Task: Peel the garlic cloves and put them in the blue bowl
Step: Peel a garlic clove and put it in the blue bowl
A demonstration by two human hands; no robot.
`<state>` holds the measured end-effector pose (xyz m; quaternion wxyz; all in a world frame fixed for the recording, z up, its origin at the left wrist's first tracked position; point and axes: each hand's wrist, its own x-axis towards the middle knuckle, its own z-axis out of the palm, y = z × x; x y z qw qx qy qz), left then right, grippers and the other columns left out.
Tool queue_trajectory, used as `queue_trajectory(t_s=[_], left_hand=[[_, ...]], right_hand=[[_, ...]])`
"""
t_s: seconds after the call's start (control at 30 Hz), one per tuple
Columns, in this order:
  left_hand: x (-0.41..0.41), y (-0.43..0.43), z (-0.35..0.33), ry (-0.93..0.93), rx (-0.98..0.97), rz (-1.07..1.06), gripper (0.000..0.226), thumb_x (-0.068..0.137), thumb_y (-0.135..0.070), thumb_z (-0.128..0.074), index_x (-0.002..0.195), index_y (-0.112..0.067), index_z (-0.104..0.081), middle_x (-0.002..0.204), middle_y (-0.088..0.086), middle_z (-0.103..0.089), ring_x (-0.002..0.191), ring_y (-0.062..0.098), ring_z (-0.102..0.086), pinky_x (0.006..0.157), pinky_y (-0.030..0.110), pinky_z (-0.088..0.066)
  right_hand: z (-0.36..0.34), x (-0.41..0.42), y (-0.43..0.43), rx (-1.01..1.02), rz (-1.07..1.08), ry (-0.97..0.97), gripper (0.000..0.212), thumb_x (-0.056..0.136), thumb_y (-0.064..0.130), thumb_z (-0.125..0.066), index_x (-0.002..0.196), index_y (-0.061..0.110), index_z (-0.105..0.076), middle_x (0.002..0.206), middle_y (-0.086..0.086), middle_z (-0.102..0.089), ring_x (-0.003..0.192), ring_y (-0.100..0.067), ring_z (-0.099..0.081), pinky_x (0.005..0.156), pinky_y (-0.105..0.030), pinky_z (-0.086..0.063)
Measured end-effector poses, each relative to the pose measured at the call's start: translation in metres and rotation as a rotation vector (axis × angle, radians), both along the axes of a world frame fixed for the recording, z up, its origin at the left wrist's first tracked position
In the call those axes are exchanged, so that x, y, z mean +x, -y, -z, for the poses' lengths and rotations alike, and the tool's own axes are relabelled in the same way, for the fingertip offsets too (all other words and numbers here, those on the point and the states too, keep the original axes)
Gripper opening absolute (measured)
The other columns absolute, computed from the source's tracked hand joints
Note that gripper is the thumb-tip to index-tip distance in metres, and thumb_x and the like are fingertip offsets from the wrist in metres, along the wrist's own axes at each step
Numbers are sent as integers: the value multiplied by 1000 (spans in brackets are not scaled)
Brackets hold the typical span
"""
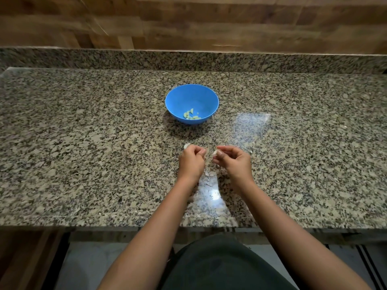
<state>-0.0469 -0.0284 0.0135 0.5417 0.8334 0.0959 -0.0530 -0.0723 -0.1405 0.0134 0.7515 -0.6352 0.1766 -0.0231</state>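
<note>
Both forearms bare, no sleeves visible. Left hand (191,162), right hand (234,162): no rings, watch, gloves. Dark green-black garment (222,266) over torso.

Blue plastic bowl (191,101) sits mid speckled granite counter (83,143), peeled garlic cloves (191,115) inside; both hands nearer the front edge.

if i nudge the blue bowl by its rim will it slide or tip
The bowl looks like thin plastic holding only a few peeled cloves, so it is probably light. Its base looks much narrower than its rim, so a push at the rim may tip it. On the glossy granite counter, a low push would likely slide it.
</note>
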Motion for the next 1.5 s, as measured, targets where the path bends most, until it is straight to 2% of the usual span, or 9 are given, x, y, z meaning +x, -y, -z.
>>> queue_trajectory(t_s=[0.07,0.17,0.3,0.57,0.7,1.07,1.27,1.4,1.5], left_hand=[[-1,-7,-2,32,97,99,26,94,-1,-47,113,-9,-61,107,5,-63,85,9,-57,63,11,-45],[-4,-10,-8,111,149,214,30,93,-7,-52,122,-9,-59,114,5,-63,96,10,-57,85,20,-50],[-7,-8,-14,205,199,316,31,89,-26,-63,116,-11,-63,102,3,-68,86,9,-62,78,18,-51],[-7,-9,-18,199,151,361,22,88,-21,-64,106,-10,-70,96,4,-71,80,10,-65,68,12,-51],[-6,-9,-19,186,122,352,19,86,-18,-66,101,-8,-71,84,-2,-68,69,4,-61,59,6,-48],[-4,-9,-15,176,-12,283,11,84,-13,-68,88,-4,-73,64,-6,-63,48,-6,-54,49,8,-42],[-3,-7,-14,169,11,248,11,85,-14,-67,88,-4,-70,65,-7,-61,52,-3,-54,49,7,-41],[-2,-4,-12,221,105,206,13,86,-18,-66,90,-6,-69,75,0,-65,64,7,-57,53,5,-41],[-3,0,-9,245,106,175,13,87,-18,-65,91,-6,-69,80,4,-67,71,14,-61,61,16,-48]], right_hand=[[0,1,7,45,-35,-34,12,86,-4,-58,94,2,-65,93,-17,-67,77,-22,-66,72,-27,-57],[-1,1,12,57,-72,-31,10,82,-2,-62,91,1,-67,94,-17,-67,76,-22,-64,68,-23,-57],[-1,1,17,53,-114,-3,8,78,-2,-67,86,1,-68,86,-16,-68,76,-21,-65,66,-21,-55],[-7,2,26,132,-183,0,13,73,-5,-66,86,-4,-67,81,-15,-68,75,-21,-66,68,-23,-56],[-9,0,24,17,-191,6,11,75,-7,-67,86,-3,-67,83,-16,-68,78,-22,-66,71,-24,-56],[-16,0,20,-92,-190,57,12,79,-8,-64,81,3,-68,80,-10,-69,73,-12,-66,68,-20,-54],[-13,1,18,-81,-170,62,11,79,-6,-65,83,4,-68,80,-10,-69,74,-13,-67,69,-20,-54],[-7,-2,14,-21,-156,63,14,80,1,-67,94,1,-66,94,-19,-69,89,-26,-68,81,-31,-55],[-8,-1,11,84,-116,49,13,80,0,-67,93,0,-66,93,-20,-68,88,-29,-66,83,-34,-55]])
